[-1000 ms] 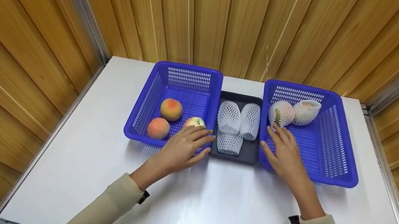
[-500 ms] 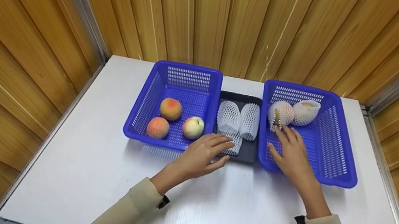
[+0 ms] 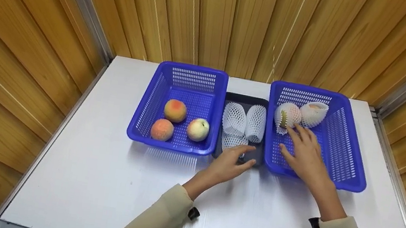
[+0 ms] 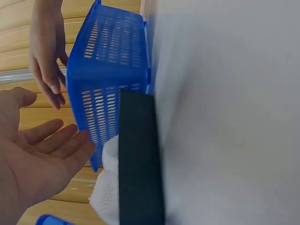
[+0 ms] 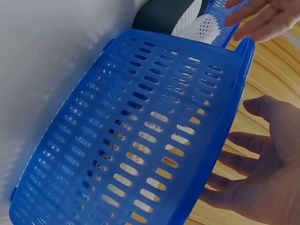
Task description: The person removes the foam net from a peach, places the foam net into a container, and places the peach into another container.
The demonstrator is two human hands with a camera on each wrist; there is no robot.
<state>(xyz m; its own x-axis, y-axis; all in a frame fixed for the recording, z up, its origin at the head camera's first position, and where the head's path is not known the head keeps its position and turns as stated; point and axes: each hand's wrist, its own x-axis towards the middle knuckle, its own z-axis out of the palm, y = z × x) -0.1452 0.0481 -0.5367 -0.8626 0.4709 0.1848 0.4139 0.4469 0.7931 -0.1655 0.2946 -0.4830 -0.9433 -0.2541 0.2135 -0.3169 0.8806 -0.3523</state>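
Note:
My left hand (image 3: 228, 165) hovers over the front of a black tray (image 3: 254, 155), fingers spread and nothing in its grasp. White foam net sleeves (image 3: 234, 119) lie in that tray, one partly hidden behind the hand. My right hand (image 3: 308, 158) is over the front of the right blue basket (image 3: 357, 171), its fingers loosely extended and holding nothing. Just beyond its fingertips, two peaches (image 3: 288, 115) in foam nets sit at the back of this basket; whether the fingers touch one cannot be told. Both palms (image 4: 42, 164) look bare in the wrist views.
The left blue basket (image 3: 137, 120) holds three bare peaches (image 3: 198, 130). Both baskets and the tray stand side by side on a white table (image 3: 95, 178), with wood-patterned walls (image 3: 254, 24) at the back and sides.
My left hand has moved right, from over the peach in the left basket to the front of the black tray. My right hand has shifted slightly right, away from the netted peach.

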